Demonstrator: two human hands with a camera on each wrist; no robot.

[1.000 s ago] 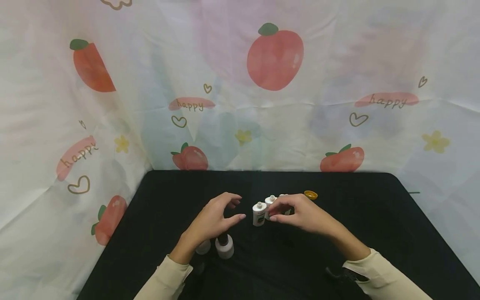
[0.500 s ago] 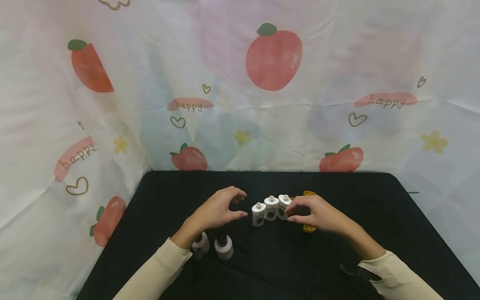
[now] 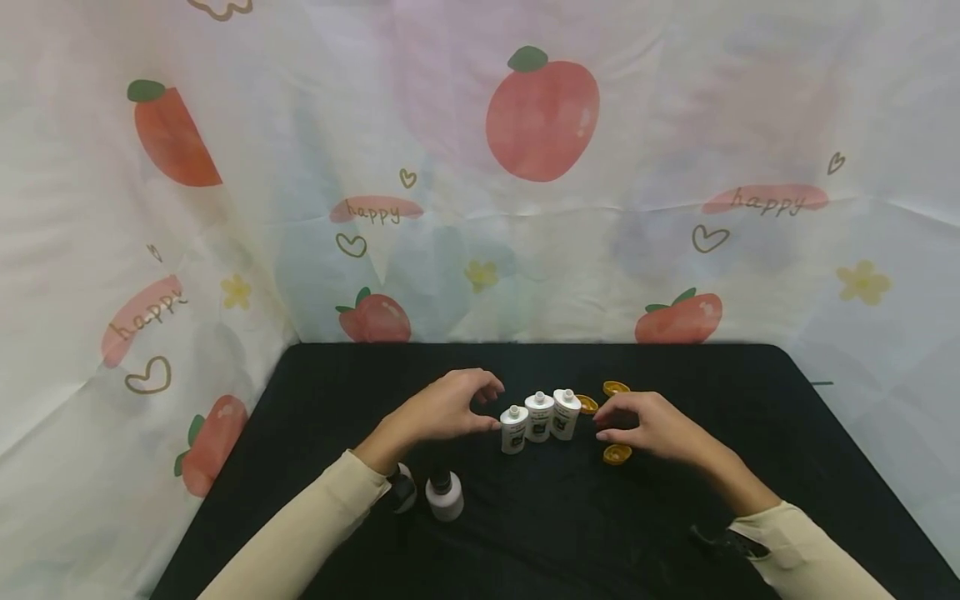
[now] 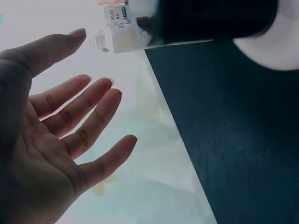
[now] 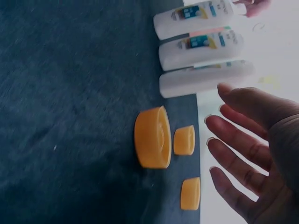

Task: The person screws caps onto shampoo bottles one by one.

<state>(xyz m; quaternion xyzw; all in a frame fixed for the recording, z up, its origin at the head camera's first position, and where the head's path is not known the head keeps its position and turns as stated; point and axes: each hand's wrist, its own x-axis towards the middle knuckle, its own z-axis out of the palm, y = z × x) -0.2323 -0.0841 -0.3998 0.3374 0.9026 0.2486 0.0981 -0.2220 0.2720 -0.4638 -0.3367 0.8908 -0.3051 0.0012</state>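
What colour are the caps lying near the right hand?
Orange-yellow caps; the right wrist view shows them best.

The surface (image 3: 540, 533) is black, the far bottles (image 3: 539, 418) teal-printed white, the loose caps (image 3: 617, 454) orange, the sleeves (image 3: 300, 533) cream, the cloth (image 3: 585, 275) pastel with red fruit (image 3: 543, 121).

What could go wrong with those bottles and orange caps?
The left hand might bump the nearest white bottle and tip it into the next, since all three stand close together. The right hand could knock the orange caps, which lie loose on the black table near it.
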